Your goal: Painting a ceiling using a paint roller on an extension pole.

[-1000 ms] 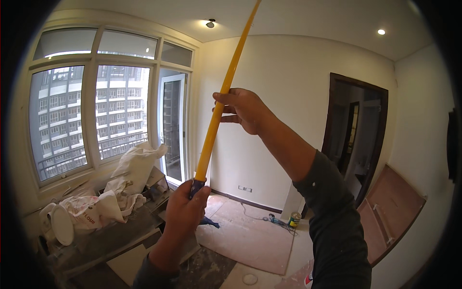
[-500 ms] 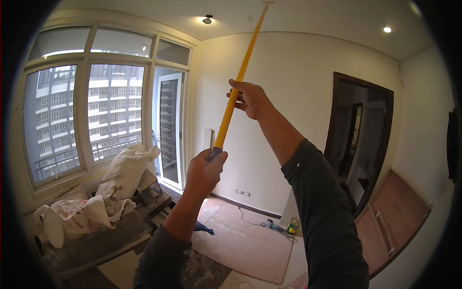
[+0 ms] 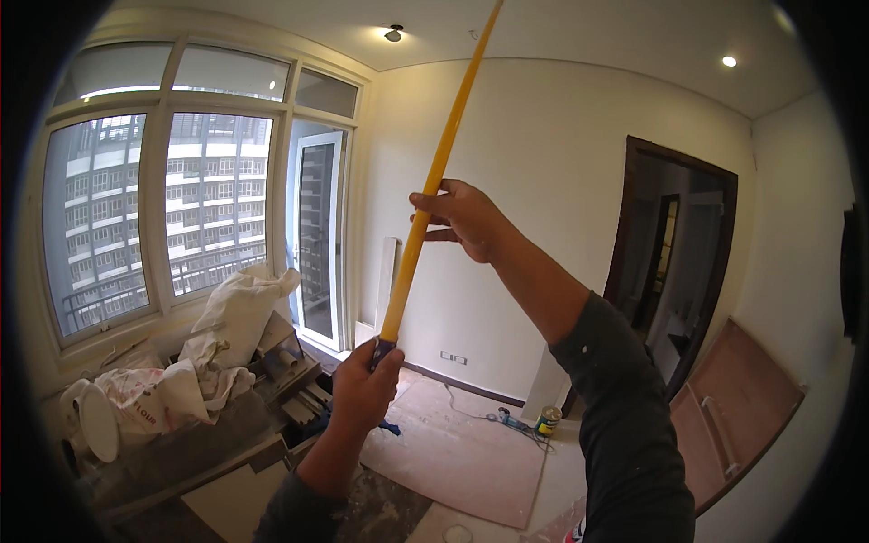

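Note:
A long yellow pole (image 3: 454, 127) slants up from the lower middle to the ceiling, its upper end cut off by the picture's top edge. My left hand (image 3: 364, 391) is wrapped round the dark blue grip (image 3: 383, 351) at the pole's lower end. Higher up, my right hand (image 3: 466, 220) holds the yellow shaft from the right, with its fingers loosely curled around it. What the pole carries at its tip is out of view.
White sacks (image 3: 154, 398) and stacked boards (image 3: 294, 398) crowd the left side under the windows. On the floor ahead lie a large flat panel (image 3: 462, 452), a teal power tool with a cord (image 3: 514, 422) and a can (image 3: 549, 420). Brown boards (image 3: 738, 407) lean at right.
Both hands and the pole have come down and a little left. The pole's top end, with a pale piece at the ceiling earlier, has passed out of the picture.

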Available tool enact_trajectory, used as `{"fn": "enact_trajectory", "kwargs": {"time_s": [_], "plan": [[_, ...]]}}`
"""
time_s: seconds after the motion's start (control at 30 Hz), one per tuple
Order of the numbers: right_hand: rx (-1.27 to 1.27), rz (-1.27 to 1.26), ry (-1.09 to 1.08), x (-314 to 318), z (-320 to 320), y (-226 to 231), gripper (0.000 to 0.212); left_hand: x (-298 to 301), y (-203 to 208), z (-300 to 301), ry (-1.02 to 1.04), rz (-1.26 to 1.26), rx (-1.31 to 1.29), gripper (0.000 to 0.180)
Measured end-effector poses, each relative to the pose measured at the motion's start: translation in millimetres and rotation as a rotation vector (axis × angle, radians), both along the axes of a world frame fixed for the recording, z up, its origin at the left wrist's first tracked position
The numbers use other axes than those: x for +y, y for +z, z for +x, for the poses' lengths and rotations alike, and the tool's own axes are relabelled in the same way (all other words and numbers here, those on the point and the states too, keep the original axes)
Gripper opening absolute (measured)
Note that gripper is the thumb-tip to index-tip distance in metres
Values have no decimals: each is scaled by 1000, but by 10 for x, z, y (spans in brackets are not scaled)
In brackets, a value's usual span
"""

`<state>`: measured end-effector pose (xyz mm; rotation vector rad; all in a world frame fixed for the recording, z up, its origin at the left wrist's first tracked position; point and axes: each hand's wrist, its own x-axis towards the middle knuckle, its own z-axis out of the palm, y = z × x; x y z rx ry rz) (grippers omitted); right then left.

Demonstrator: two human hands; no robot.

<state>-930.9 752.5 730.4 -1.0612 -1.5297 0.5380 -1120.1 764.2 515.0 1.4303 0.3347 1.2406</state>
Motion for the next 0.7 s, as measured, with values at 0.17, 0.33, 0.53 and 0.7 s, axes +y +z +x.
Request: {"fn": "enact_trajectory", "kwargs": {"time_s": [0.17, 0.33, 0.53, 0.7], "plan": [[-94, -21, 15, -446, -632, -181, 87, -355, -282, -644, 49, 22, 10, 16], [-153, -52, 35, -910, -1373, -317, 96, -688, -581, -1366, -13, 30, -19, 23], [-237, -104, 72, -1379, -2072, -442, 99, -1147, -771, -2116, 21, 76, -6, 27], [-206, -148, 133, -1693, -2578, -549, 102, -1503, -865, -2626, -18, -38, -30, 32]]}}
